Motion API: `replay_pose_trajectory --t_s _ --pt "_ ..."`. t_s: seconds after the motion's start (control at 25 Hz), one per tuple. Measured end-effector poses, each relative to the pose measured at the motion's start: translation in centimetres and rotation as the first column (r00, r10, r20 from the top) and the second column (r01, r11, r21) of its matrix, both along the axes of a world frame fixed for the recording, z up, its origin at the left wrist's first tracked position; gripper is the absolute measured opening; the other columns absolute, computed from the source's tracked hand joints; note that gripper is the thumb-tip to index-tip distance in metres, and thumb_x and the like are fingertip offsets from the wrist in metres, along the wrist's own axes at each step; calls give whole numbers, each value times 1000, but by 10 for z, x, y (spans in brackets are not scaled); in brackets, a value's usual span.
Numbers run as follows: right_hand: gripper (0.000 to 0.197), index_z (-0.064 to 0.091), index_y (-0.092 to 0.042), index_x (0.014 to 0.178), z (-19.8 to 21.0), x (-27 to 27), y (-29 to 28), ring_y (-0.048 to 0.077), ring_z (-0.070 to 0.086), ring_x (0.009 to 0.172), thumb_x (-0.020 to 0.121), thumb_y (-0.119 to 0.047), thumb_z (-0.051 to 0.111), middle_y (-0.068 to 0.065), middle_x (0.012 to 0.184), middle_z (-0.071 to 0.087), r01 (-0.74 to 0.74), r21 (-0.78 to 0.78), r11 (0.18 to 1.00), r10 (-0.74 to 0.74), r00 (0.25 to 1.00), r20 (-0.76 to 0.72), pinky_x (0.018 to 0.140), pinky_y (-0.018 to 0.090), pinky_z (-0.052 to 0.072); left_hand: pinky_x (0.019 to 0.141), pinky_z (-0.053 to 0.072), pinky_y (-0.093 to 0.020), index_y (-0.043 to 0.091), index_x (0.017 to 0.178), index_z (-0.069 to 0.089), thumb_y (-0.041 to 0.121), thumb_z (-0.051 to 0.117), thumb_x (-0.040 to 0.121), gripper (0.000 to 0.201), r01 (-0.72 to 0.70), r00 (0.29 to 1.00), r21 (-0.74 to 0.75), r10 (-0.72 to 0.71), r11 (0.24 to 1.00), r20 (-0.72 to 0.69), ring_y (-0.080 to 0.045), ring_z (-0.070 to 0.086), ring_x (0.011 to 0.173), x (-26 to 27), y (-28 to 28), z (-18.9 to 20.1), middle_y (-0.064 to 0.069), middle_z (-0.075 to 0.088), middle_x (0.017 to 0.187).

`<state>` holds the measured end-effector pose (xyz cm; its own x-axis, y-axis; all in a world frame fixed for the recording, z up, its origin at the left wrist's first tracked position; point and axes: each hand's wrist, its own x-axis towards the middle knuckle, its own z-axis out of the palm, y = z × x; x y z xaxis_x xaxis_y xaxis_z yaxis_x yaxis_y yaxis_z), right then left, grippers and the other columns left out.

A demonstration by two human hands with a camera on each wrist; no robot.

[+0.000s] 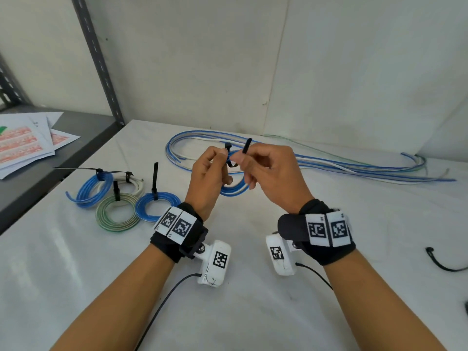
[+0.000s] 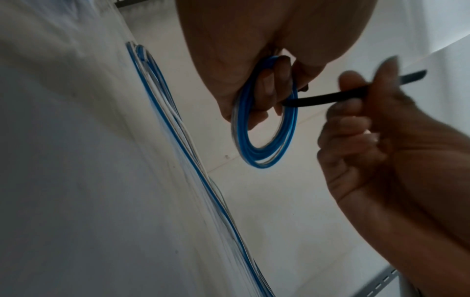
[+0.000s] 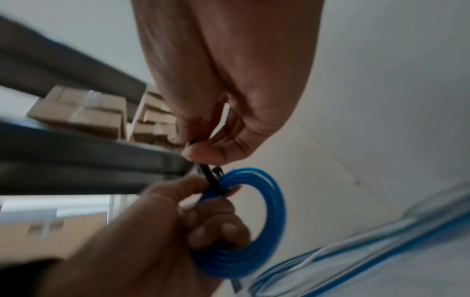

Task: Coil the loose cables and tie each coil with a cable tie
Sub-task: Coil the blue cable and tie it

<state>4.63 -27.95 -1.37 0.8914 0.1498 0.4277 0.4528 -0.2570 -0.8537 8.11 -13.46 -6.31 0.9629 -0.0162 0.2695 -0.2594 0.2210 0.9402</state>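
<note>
A small blue cable coil (image 1: pixel 234 190) hangs in the air above the white table (image 1: pixel 76 274). My left hand (image 1: pixel 224 160) grips its upper part, fingers curled through the ring (image 2: pixel 267 156). A black cable tie (image 1: pixel 247 146) loops around the coil strands there, both ends sticking up. My right hand (image 1: pixel 239 159) pinches the tie's tail (image 2: pixel 330 98) between thumb and fingers, close beside the left hand. In the right wrist view the tie (image 3: pixel 211 176) runs from the right hand's pinch (image 3: pixel 195 148) down to the coil (image 3: pixel 274 211). Whether the tail is in the tie's head is unclear.
Several tied coils (image 1: pixel 116 198), blue, white and green, lie at the left of the table. A long bundle of loose blue and white cables (image 1: pixel 329 163) stretches along the back. Another black tie (image 1: pixel 440 262) lies at the right edge. Papers (image 1: pixel 25 143) rest on a grey shelf at the left.
</note>
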Motion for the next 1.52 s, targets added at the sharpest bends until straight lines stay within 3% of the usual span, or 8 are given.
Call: replay_pose_trajectory --t_s 0.12,0.4,0.56,0.68,0.88,1.08,1.24,1.52 --pt "23 75 0 101 1 1 5 20 52 58 101 -17 59 26 85 61 -1 175 985 11 998 -55 50 26 46 59 42 -29 14 81 58 27 48 94 21 -25 999 4 25 1000 21 -11 35 51 0 2 1 -9 38 61" --pt "12 70 -10 84 2 -1 -7 10 41 48 92 -20 72 10 76 63 25 274 961 86 918 -388 47 19 34 58 39 -42 3 90 56 20 47 106 24 -76 985 185 45 980 167 -28 42 58 -9 1 10 1 57 64" --pt "18 72 -18 72 8 -1 -14 8 38 48 90 -20 73 7 75 63 2 276 961 129 880 -456 46 16 32 54 38 -56 13 90 60 29 48 105 24 -81 971 243 22 967 236 -49 40 60 -14 2 14 -30 51 68" --pt "20 71 -18 71 9 0 -16 7 37 48 91 -20 72 6 74 64 2 296 955 144 870 -471 46 15 31 53 36 -56 21 89 61 33 48 104 24 -76 969 273 7 959 246 -50 38 59 -16 2 17 -33 51 70" --pt "19 72 -17 75 10 -1 -16 7 37 49 92 -22 70 3 73 62 1 311 950 157 861 -484 46 15 31 54 37 -51 22 89 62 27 48 105 22 -107 956 348 0 931 294 -44 39 59 -19 3 22 7 55 60" --pt "17 72 -15 77 15 -3 -16 8 39 50 93 -22 70 9 79 59 -2 310 951 157 864 -477 46 15 33 55 42 -46 25 97 65 23 48 106 18 -146 935 379 2 914 356 -35 45 58 -20 5 25 5 60 68" --pt "12 71 -7 87 18 -5 -12 9 43 49 93 -17 70 9 73 60 42 350 936 127 886 -445 47 16 38 56 36 -17 10 105 68 15 50 105 19 -157 924 383 0 910 381 -4 50 56 -22 3 25 7 68 79" --pt "26 68 3 108 15 -5 -4 14 54 52 89 -14 75 7 66 69 152 306 940 -99 978 -183 52 23 47 62 40 -20 14 97 67 14 52 104 17 -154 905 440 -52 885 421 -8 54 63 -26 2 29 7 66 76"
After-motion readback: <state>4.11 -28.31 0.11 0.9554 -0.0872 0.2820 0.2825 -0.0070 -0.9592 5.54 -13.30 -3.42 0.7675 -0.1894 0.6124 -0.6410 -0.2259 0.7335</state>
